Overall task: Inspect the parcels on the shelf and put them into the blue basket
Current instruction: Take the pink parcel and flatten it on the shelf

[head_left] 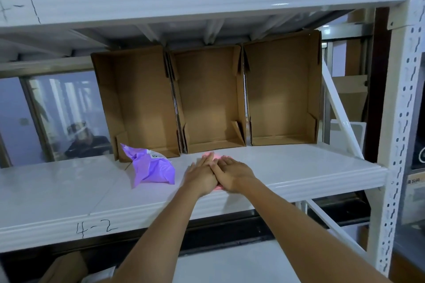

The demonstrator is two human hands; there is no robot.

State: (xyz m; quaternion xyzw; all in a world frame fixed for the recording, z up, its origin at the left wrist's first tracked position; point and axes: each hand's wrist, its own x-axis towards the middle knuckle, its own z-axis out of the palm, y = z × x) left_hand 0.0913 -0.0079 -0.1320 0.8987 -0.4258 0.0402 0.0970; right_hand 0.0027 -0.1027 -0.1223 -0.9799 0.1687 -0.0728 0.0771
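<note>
White shelf (69,190) carries 3 cardboard boxes (211,99), purple parcel (151,167).

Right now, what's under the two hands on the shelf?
Both the left hand and right hand lie flat over something pink; only slivers peek out at the fingertips and wrists. What it is stays covered. The purple parcel lies beside them, untouched.

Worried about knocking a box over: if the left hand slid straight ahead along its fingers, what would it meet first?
Most likely the middle cardboard box. The left hand lies flat on the shelf, fingers pointing at that box's lower front edge; depth is uncertain.
</note>
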